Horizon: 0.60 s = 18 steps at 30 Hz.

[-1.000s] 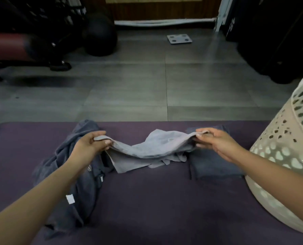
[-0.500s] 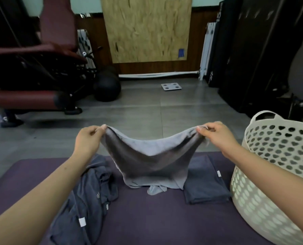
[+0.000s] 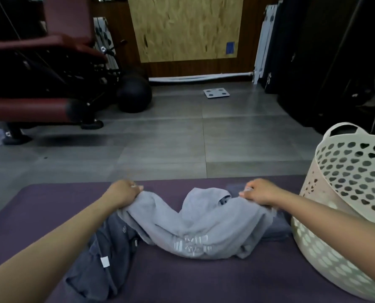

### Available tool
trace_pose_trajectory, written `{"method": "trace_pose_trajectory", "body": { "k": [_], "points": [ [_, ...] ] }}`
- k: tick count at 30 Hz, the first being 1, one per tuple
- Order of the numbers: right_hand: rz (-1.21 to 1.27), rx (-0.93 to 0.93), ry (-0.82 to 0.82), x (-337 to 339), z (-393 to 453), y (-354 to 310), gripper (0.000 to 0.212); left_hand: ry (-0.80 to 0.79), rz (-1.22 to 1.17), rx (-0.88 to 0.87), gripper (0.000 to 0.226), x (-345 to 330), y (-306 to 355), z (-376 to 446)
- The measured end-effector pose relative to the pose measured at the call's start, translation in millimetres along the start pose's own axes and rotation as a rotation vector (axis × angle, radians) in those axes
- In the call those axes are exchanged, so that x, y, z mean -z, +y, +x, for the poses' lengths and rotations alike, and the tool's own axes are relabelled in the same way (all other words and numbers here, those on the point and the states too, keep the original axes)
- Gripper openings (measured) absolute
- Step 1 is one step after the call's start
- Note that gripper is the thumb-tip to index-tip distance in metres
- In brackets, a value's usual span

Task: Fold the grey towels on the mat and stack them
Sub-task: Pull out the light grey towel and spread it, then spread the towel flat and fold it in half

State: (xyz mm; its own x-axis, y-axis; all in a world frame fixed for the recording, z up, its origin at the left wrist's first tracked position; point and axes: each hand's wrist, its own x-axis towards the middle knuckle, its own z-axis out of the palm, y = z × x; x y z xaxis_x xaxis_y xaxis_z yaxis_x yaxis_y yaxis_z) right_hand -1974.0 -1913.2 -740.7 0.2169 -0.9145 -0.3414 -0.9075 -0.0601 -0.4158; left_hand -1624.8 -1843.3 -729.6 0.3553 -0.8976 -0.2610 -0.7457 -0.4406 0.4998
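L hand (image 3: 123, 193) + R hand (image 3: 259, 192) each grip far corner of light grey towel (image 3: 195, 224), sagging on purple mat (image 3: 40, 206). Dark towels (image 3: 99, 259) crumpled at left. Folded dark towel (image 3: 276, 228) by basket (image 3: 343, 215); can't see what's inside.

The soft cloth towel in my grip (image 3: 195, 224) is pale grey with white printed marks. The crumpled cloth towel (image 3: 101, 254) is dark slate grey with a white tag. The flat mat (image 3: 40, 206) is plum purple. The round plastic basket (image 3: 343, 193) is cream, patterned with heart-shaped holes.
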Motion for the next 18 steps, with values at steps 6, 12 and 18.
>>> {"method": "trace_pose_trajectory", "body": {
  "k": [6, 12, 18],
  "points": [
    [-0.119, -0.073, -0.141, -84.1, 69.9, 32.1, 0.033, -0.115, 0.024, 0.110, 0.032, -101.4, -41.1, 53.0],
    [-0.055, -0.165, -0.173, -133.7, 129.4, 53.9, 0.022, -0.190, -0.116, 0.181, 0.042, -181.3, -52.9, 102.9],
    [-0.084, -0.124, -0.168, -165.5, 161.5, 67.5, 0.026, -0.222, 0.019, 0.103, 0.037, -229.4, -55.8, 139.7]
  ]
}}
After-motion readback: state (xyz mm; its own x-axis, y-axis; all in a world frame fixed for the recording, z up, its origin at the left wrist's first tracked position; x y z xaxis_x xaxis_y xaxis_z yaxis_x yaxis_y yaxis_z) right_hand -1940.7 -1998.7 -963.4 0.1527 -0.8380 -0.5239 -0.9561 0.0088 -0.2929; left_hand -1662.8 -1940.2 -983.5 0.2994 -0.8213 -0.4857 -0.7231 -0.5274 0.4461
